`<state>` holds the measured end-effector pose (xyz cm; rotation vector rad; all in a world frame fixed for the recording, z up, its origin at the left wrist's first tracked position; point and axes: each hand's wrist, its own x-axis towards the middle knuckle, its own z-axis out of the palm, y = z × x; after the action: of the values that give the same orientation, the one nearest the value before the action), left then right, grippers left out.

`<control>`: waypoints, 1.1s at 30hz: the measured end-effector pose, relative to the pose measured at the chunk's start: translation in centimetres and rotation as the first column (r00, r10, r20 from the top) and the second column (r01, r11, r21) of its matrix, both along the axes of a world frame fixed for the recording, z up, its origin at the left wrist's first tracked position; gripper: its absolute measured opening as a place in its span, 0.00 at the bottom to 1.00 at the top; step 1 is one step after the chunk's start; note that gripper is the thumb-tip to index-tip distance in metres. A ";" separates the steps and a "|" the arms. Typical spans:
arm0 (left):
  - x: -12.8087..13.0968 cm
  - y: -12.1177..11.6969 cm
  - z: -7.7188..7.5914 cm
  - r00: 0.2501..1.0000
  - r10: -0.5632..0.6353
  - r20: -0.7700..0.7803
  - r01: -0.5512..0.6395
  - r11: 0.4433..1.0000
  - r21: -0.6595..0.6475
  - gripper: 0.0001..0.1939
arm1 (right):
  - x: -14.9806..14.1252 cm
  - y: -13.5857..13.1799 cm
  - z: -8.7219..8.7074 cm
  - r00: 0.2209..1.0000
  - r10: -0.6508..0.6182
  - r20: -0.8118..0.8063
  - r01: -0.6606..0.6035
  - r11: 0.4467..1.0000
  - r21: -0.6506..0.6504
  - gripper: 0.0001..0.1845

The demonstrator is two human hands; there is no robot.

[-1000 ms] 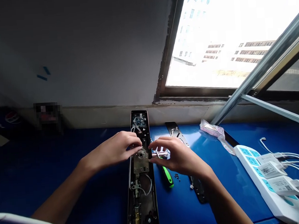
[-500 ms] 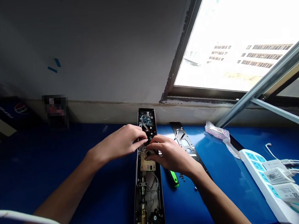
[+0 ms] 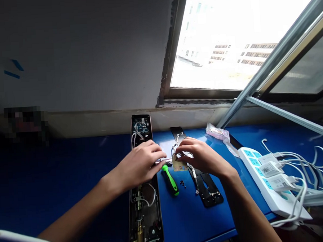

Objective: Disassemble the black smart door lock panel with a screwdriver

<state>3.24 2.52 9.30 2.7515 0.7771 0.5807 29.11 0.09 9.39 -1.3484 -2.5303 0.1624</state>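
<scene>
An opened door-lock body (image 3: 143, 208), long and dark with wires and brass parts inside, lies lengthwise on the blue table (image 3: 72, 176). My left hand (image 3: 138, 166) rests over its middle with fingers curled. My right hand (image 3: 201, 155) is just right of it, fingers closed on a small brass plate (image 3: 179, 165) with wires attached, held above the table between the lock body and a black cover plate (image 3: 202, 180). A green-handled screwdriver (image 3: 170, 179) lies between the lock body and the cover plate, with a few small screws (image 3: 182, 184) beside it.
A white power strip (image 3: 267, 182) with several chargers and white cables sits at the right, near the table edge. A small plastic packet (image 3: 217, 133) lies by the window frame. A wall and window ledge run along the back. A white cable (image 3: 35, 241) crosses the lower left.
The brass plate has come out of the lock body and moved right with my right hand. My left hand stays over the lock body. The camera has shifted right.
</scene>
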 end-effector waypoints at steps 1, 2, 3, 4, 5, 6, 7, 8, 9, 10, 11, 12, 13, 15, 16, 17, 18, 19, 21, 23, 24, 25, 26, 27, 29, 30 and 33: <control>0.6 -0.1 -0.3 0.999 -0.029 -0.035 0.030 0.999 0.013 0.10 | 0.5 0.1 -0.5 1.000 -0.008 0.025 0.008 1.000 -0.016 0.06; 1.3 -0.2 -0.5 0.996 -0.051 -0.070 0.053 0.998 0.029 0.10 | 0.9 0.3 -1.1 0.999 -0.015 0.051 0.017 0.999 -0.032 0.06; 2.0 -0.2 -0.8 0.992 -0.067 -0.104 0.072 0.997 0.042 0.11 | 1.2 0.4 -1.6 0.997 -0.022 0.074 0.025 0.999 -0.044 0.07; 2.6 -0.2 -1.1 0.987 -0.082 -0.137 0.090 0.995 0.053 0.11 | 1.3 0.6 -2.0 0.995 -0.028 0.094 0.033 0.998 -0.058 0.07; 3.2 -0.1 -1.4 0.981 -0.097 -0.168 0.108 0.992 0.060 0.11 | 1.3 0.7 -2.5 0.993 -0.029 0.111 0.037 0.997 -0.070 0.07; 3.7 0.0 -1.8 0.974 -0.108 -0.199 0.123 0.990 0.064 0.11 | 1.3 0.8 -2.8 0.992 -0.027 0.124 0.037 0.996 -0.081 0.05; 4.1 0.0 -2.1 0.967 -0.115 -0.228 0.133 0.989 0.064 0.10 | 1.2 0.9 -3.1 0.991 -0.021 0.134 0.034 0.995 -0.092 0.04; 4.4 0.1 -2.4 0.961 -0.117 -0.251 0.137 0.989 0.063 0.10 | 1.2 1.0 -3.4 0.990 -0.014 0.141 0.028 0.995 -0.100 0.03; 4.7 0.2 -2.7 0.956 -0.116 -0.268 0.137 0.989 0.062 0.10 | 1.1 1.2 -3.6 0.989 -0.007 0.145 0.022 0.994 -0.107 0.03; 4.9 0.2 -3.0 0.953 -0.114 -0.282 0.136 0.989 0.060 0.10 | 1.1 1.3 -3.9 0.989 -0.001 0.148 0.018 0.994 -0.112 0.03; 5.0 0.2 -3.2 0.950 -0.112 -0.293 0.135 0.989 0.059 0.10 | 1.1 1.4 -4.1 0.989 0.002 0.149 0.016 0.993 -0.117 0.03; 5.0 0.3 -3.3 0.946 -0.110 -0.304 0.134 0.989 0.059 0.10 | 1.1 1.5 -4.4 0.989 0.004 0.150 0.015 0.992 -0.122 0.02; 5.1 0.3 -3.4 0.944 -0.107 -0.313 0.133 0.989 0.062 0.11 | 1.2 1.6 -4.6 0.989 0.004 0.151 0.015 0.992 -0.126 0.02; 5.1 0.3 -3.5 0.939 -0.099 -0.330 0.128 0.989 0.069 0.11 | 1.4 1.8 -4.9 0.989 0.006 0.150 0.015 0.991 -0.136 0.02; 5.1 0.3 -3.5 0.937 -0.094 -0.336 0.125 0.989 0.073 0.11 | 1.5 1.8 -4.9 0.989 0.006 0.149 0.015 0.990 -0.141 0.02; 5.1 0.4 -3.5 0.936 -0.091 -0.341 0.124 0.989 0.077 0.11 | 1.5 1.8 -5.0 0.989 0.006 0.147 0.016 0.989 -0.145 0.02; 5.1 0.4 -3.5 0.934 -0.088 -0.345 0.124 0.989 0.081 0.11 | 1.6 1.8 -5.0 0.989 0.005 0.146 0.017 0.989 -0.147 0.03; 5.2 0.4 -3.5 0.933 -0.086 -0.348 0.124 0.988 0.087 0.11 | 1.6 1.7 -4.9 0.989 0.003 0.145 0.019 0.989 -0.150 0.03; 5.2 0.3 -3.5 0.934 -0.084 -0.346 0.125 0.987 0.099 0.11 | 1.6 1.7 -4.9 0.989 -0.004 0.145 0.026 0.988 -0.152 0.03; 5.2 0.3 -3.6 0.937 -0.088 -0.338 0.130 0.986 0.104 0.11 | 1.6 1.7 -4.9 0.989 -0.012 0.145 0.034 0.988 -0.152 0.04; 5.1 0.2 -3.6 0.938 -0.091 -0.334 0.133 0.986 0.105 0.11 | 1.6 1.7 -4.9 0.989 -0.017 0.145 0.039 0.988 -0.150 0.05; 5.1 0.2 -3.6 0.938 -0.095 -0.333 0.137 0.985 0.105 0.11 | 1.6 1.7 -4.9 0.989 -0.021 0.145 0.043 0.988 -0.149 0.05; 5.1 0.2 -3.6 0.938 -0.098 -0.331 0.140 0.984 0.106 0.11 | 1.6 1.8 -5.0 0.989 -0.025 0.145 0.047 0.988 -0.149 0.05; 5.1 0.2 -3.6 0.938 -0.100 -0.331 0.142 0.984 0.107 0.11 | 1.6 1.8 -5.1 0.989 -0.029 0.145 0.050 0.988 -0.149 0.06; 5.1 0.2 -3.7 0.938 -0.099 -0.333 0.143 0.983 0.112 0.12 | 1.6 1.8 -5.2 0.989 -0.034 0.144 0.056 0.987 -0.149 0.06; 5.1 0.2 -3.6 0.936 -0.098 -0.338 0.143 0.983 0.113 0.12 | 1.6 1.8 -5.2 0.989 -0.035 0.144 0.057 0.987 -0.150 0.06; 5.2 0.2 -3.6 0.930 -0.092 -0.356 0.138 0.984 0.109 0.13 | 1.5 1.8 -5.1 0.989 -0.043 0.143 0.065 0.987 -0.150 0.07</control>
<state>8.40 2.71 5.73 3.0444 0.6585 0.1198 30.63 1.93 4.30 -1.5354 -2.6389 0.2673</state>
